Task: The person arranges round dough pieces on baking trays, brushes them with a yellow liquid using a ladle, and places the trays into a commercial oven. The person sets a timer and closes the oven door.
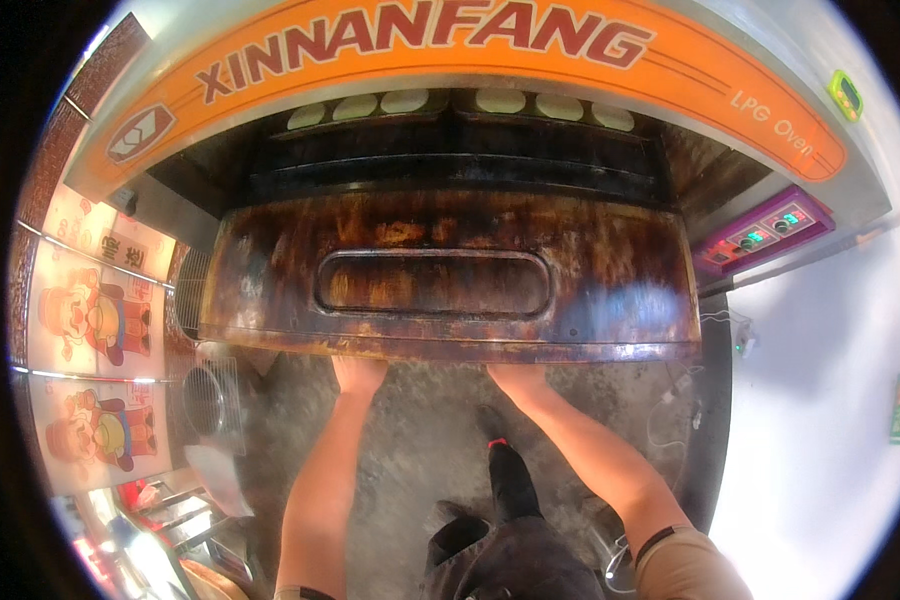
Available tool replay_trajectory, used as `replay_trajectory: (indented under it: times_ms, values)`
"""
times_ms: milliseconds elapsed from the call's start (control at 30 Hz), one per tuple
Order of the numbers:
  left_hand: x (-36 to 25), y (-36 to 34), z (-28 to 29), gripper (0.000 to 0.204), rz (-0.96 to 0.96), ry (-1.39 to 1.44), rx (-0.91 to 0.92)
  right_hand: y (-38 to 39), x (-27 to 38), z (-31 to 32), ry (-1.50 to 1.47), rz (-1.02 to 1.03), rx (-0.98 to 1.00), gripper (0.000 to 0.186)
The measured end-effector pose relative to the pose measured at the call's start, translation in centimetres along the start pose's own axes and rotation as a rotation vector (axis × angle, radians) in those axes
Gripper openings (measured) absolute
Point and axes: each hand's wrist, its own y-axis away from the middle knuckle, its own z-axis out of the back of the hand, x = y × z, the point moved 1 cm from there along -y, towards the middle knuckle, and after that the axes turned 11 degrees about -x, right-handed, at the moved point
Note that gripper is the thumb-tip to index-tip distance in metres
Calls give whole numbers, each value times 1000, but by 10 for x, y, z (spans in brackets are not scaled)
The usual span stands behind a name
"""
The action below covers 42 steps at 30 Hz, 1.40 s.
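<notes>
The oven door (620,250) is swung down in front of me, its inner face brown and scorched, with an oval recess in the middle. My left hand (358,374) holds its near edge left of centre. Right of centre, my right hand (517,376) grips the same edge, with both arms reaching forward. The fingers of both hands are mostly hidden beneath the door. Inside the dark oven chamber (450,150), several pale round flat pieces of dough (404,101) lie in a row on dark trays.
An orange panel (705,80) spans the oven above the opening. A purple control panel (765,238) with lit displays is at its right. A white wall (820,360) stands on the right, with cables near its foot. Decorated tiles (95,320) and a round fan-like grille (207,398) are on the left.
</notes>
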Motion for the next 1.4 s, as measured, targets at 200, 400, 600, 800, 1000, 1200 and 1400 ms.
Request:
replay_trajectory:
  times_ms: [200,400,600,800,1000,1200,1400]
  values:
    - [-12,4,45,41,-140,89,-555,-4,34,71,143,196,-269,51]
    - [-34,-33,135,28,-181,157,-608,-41,75,166,72,207,-323,23]
    - [-66,-78,200,29,-223,199,-674,-92,101,229,45,326,-472,24]
    - [-76,-122,227,30,-226,223,-679,-132,105,262,-48,416,-577,21]
    - [-81,-149,240,49,-162,91,-533,-137,105,284,-62,394,-524,48]
    - [-80,-160,244,53,-158,154,-480,-115,103,310,-41,432,-434,64]
    - [-78,-150,237,74,-339,232,-651,-67,80,419,-134,482,-572,36]
